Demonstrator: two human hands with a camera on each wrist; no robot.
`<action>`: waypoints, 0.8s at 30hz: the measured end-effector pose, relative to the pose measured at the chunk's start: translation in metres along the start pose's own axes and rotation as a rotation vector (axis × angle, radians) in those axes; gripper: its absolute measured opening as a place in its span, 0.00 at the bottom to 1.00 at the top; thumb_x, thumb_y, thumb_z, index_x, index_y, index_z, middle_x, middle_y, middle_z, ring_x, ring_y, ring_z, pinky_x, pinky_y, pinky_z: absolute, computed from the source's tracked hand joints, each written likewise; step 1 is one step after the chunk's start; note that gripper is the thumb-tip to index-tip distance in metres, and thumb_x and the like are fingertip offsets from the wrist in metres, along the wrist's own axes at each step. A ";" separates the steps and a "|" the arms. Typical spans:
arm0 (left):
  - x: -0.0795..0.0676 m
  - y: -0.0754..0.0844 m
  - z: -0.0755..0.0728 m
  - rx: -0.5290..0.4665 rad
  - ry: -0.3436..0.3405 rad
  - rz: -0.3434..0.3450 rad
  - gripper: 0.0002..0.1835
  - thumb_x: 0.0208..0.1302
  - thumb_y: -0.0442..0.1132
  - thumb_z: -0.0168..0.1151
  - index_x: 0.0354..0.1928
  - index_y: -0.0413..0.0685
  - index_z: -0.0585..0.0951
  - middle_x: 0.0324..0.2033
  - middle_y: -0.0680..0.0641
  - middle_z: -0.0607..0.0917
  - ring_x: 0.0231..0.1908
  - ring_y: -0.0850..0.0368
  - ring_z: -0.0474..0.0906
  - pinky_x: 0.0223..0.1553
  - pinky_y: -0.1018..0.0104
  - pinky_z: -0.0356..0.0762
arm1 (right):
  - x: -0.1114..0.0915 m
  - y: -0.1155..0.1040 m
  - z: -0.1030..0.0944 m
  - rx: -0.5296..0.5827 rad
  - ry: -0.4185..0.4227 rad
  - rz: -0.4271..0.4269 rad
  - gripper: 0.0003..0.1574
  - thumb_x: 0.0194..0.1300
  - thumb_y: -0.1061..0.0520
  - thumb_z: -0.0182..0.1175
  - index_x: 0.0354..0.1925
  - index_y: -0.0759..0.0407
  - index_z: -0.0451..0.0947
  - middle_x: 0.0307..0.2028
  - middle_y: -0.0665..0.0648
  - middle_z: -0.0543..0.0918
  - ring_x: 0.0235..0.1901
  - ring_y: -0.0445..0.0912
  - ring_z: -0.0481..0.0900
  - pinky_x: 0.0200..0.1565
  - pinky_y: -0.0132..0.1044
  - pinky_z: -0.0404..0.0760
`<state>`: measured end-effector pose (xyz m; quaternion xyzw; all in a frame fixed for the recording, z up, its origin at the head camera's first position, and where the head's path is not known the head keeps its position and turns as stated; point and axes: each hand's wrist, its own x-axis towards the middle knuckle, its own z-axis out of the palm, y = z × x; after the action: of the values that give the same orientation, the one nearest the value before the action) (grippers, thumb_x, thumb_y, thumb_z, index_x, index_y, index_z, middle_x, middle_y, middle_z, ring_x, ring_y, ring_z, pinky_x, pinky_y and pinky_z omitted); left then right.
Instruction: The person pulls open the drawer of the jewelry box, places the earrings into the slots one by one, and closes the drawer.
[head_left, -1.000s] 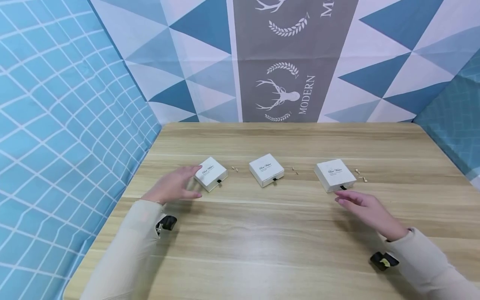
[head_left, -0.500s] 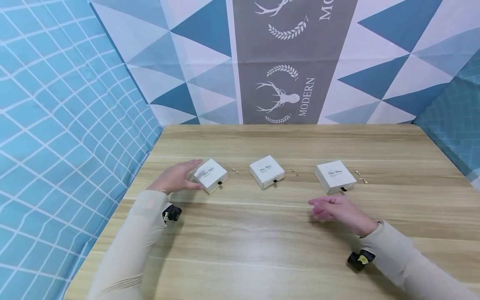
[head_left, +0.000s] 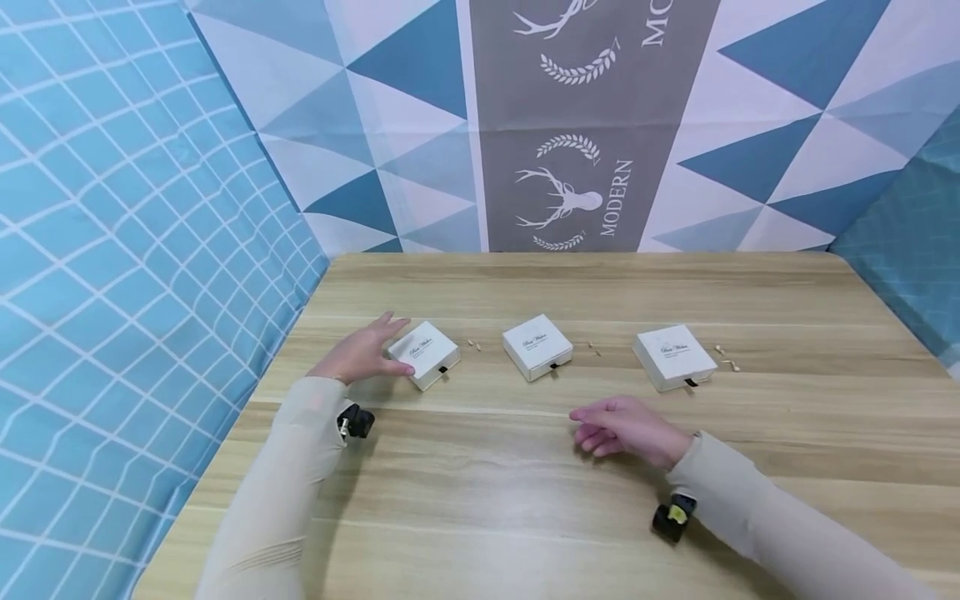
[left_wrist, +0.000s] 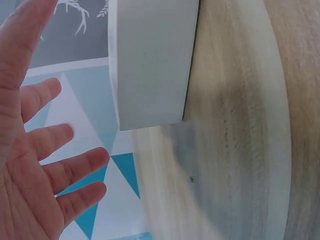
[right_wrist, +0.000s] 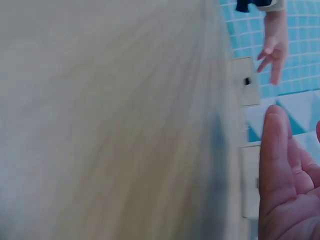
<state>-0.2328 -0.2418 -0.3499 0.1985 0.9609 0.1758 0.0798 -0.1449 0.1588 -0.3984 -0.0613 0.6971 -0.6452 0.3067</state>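
Note:
Three small white drawer boxes with "Best Wishes" lettering and black pull tabs lie in a row in the head view. My left hand (head_left: 363, 350) is at the left side of the left box (head_left: 425, 354), its fingers spread and the thumb at the near edge. In the left wrist view, straight fingers (left_wrist: 77, 170) stand beside the white box wall (left_wrist: 152, 65). My right hand (head_left: 626, 429), fingers loosely bent and holding nothing, hovers over the table in front of the middle box (head_left: 537, 346) and the right box (head_left: 675, 356).
Tiny gold-coloured pieces (head_left: 474, 344) lie right of the left box, with more small pieces (head_left: 594, 348) beside the middle box and a slightly larger pair (head_left: 727, 361) beside the right one. The wooden table (head_left: 480, 500) meets a patterned cloth backdrop (head_left: 420, 125).
My right hand has moved left, from the front of the right box toward the middle. My left hand has shifted slightly right, its thumb now at the left box's edge.

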 end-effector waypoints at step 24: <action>0.010 -0.009 0.004 -0.007 -0.053 -0.082 0.52 0.53 0.53 0.71 0.72 0.37 0.56 0.66 0.27 0.61 0.65 0.33 0.58 0.63 0.40 0.57 | 0.077 -0.031 0.076 0.211 0.003 0.113 0.26 0.73 0.57 0.50 0.58 0.77 0.66 0.24 0.55 0.83 0.21 0.39 0.80 0.27 0.26 0.79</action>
<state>-0.2437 -0.2443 -0.3572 0.1633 0.9652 0.1703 0.1132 -0.1777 0.0510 -0.3942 0.0117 0.6280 -0.6968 0.3462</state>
